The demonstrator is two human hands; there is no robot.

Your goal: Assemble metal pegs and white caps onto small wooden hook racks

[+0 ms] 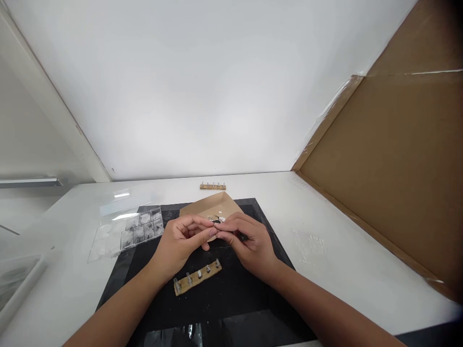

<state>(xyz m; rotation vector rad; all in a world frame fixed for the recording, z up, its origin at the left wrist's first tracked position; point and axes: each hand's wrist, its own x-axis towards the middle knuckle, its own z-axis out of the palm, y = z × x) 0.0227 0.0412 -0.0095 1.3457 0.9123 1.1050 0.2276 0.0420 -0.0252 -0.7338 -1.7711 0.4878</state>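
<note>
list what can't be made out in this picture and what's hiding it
In the head view:
- What, if anything, the left hand and right hand pinch where they meet: too small, covered by fingers.
- The near part of the cardboard tray: behind both hands.
- Contents of the clear compartment box: small and blurred.
- The rest of the white bin: cut off by the left edge.

Behind it all, a white wall (202, 96) fills the view, and over on the right stands a big brown cardboard panel (394, 178), clear tape (331, 108) running up its edge. Down below spreads the white surface (267, 190), carrying a black mat (231, 313). Far left, there's a pale bin (21, 291), and at the back sits a small pegged strip (212, 187).
</note>
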